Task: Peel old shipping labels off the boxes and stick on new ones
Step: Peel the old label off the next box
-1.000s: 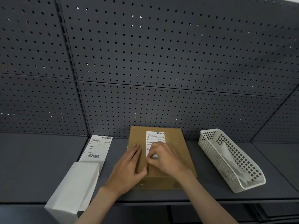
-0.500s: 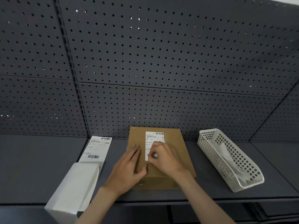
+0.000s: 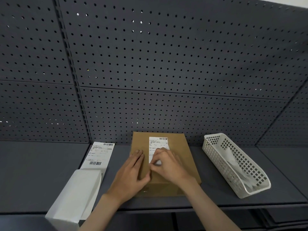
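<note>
A brown cardboard box (image 3: 186, 157) lies flat on the dark shelf, against the pegboard. A white shipping label (image 3: 157, 144) with a barcode is stuck on its top. My left hand (image 3: 131, 172) rests flat on the box, left of the label, fingers together. My right hand (image 3: 168, 164) is curled over the label's near end, fingertips pinching at its lower edge, which looks slightly lifted. The near part of the label is hidden under that hand.
A strip of white labels (image 3: 100, 155) lies left of the box, running to a folded stack (image 3: 75, 195) at the shelf's front edge. A white perforated basket (image 3: 250, 172) holding crumpled paper stands at the right. The pegboard wall (image 3: 166, 64) rises behind.
Both hands stay in nearly the same place; my right hand's fingertips have shifted slightly at the label's near end. The box has not moved.
</note>
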`<state>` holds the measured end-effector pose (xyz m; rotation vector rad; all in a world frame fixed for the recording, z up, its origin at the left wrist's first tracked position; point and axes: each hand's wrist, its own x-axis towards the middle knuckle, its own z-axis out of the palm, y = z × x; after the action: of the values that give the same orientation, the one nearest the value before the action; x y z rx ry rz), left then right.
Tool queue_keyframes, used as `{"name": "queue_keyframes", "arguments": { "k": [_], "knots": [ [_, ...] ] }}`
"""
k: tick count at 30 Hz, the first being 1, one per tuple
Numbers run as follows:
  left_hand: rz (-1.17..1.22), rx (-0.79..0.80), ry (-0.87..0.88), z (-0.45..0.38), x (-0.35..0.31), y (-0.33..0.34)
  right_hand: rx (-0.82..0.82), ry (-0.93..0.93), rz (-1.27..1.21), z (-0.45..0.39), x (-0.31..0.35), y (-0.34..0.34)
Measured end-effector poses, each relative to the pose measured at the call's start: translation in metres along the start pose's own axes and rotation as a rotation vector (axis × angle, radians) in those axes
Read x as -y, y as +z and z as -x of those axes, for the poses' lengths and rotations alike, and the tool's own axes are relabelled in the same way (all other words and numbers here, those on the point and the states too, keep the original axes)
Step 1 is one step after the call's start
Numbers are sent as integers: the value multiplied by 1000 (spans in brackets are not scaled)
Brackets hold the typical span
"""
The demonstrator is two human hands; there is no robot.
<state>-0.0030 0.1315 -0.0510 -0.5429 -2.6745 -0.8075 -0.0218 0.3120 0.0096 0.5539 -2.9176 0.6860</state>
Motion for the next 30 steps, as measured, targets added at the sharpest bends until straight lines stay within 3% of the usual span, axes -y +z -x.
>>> {"name": "queue_keyframes", "arguments": {
  "k": [11, 24, 30],
  "knots": [
    [13, -1, 5, 1, -2, -4, -69, 70, 38, -4, 1, 6],
    [8, 17, -4, 0, 0, -2, 46, 70, -38, -9, 5, -1],
    [12, 14, 0, 1, 0, -3, 1, 72, -17, -11, 6, 3]
  ]
}}
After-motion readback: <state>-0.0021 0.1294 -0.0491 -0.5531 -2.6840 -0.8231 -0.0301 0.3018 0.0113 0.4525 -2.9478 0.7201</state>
